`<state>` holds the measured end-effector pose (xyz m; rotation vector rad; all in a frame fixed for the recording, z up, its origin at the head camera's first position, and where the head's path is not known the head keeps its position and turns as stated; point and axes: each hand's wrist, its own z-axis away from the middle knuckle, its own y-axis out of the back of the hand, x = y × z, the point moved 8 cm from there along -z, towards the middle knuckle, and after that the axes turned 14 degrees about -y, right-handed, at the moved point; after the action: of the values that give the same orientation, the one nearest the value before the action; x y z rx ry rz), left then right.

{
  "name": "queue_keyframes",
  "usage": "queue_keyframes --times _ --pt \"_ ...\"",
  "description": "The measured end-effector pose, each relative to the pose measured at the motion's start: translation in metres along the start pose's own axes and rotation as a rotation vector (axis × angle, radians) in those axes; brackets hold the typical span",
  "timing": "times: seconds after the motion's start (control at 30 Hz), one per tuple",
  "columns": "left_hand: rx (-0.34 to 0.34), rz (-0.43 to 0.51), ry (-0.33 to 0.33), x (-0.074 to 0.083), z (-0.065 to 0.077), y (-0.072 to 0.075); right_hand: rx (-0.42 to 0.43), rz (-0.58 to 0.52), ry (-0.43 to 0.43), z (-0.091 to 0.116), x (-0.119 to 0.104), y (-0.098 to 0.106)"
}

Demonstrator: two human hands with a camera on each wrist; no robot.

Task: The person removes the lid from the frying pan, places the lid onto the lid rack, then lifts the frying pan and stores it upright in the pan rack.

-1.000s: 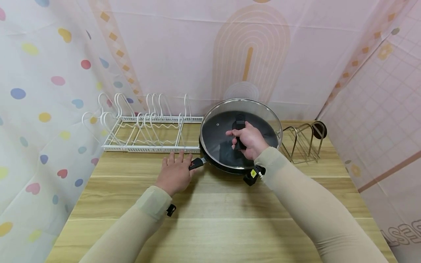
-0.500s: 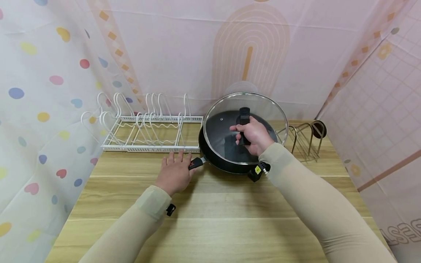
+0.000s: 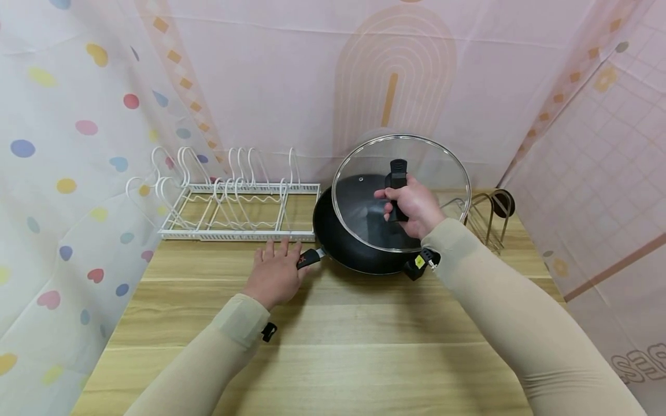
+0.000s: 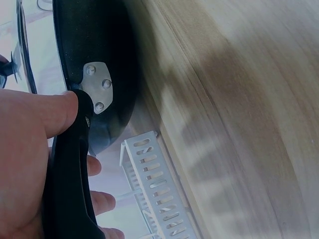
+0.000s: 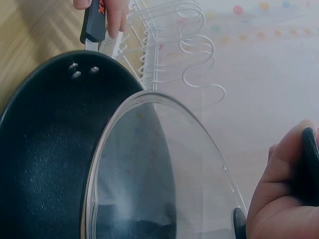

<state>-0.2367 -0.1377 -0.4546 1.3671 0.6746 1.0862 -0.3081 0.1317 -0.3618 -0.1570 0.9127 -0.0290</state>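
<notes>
A black frying pan [image 3: 333, 240] sits on the table. My left hand [image 3: 276, 276] is on its black handle [image 3: 309, 259], palm down with the fingers spread forward across it. In the left wrist view the thumb [image 4: 62, 112] presses the handle beside the riveted bracket, the fingertips showing past the other side. My right hand [image 3: 420, 207] grips the black upright handle [image 3: 398, 180] of a clear glass lid [image 3: 437, 162] with a metal rim. Tilted, the lid is raised over the pan's right part; the right wrist view shows the bare pan interior [image 5: 45, 144].
A white wire rack [image 3: 236, 236] with curled dividers stands left of the pan, close to its rim. Behind the right forearm is a gold-coloured wire rack [image 3: 490, 219] with a dark round disc [image 3: 503, 203] at its end. Patterned curtains [image 3: 291, 86] hang behind and at both sides.
My right hand has lifted the lid up and to the right, uncovering the pan's left and front parts. The left hand and the pan have stayed in place.
</notes>
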Motion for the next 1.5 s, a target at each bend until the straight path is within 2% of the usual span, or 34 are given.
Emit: queue_keyframes --times 0.6,1.0,1.5 --pt "-0.006 0.002 0.008 0.000 0.000 -0.001 0.031 0.013 0.000 0.014 -0.012 0.030" --pt "-0.027 0.009 0.016 -0.001 0.001 -0.002 0.036 -0.020 0.008 0.022 -0.017 0.049" --pt "-0.012 0.001 0.003 0.000 0.000 0.001 0.058 -0.034 0.039 0.033 -0.027 0.077"
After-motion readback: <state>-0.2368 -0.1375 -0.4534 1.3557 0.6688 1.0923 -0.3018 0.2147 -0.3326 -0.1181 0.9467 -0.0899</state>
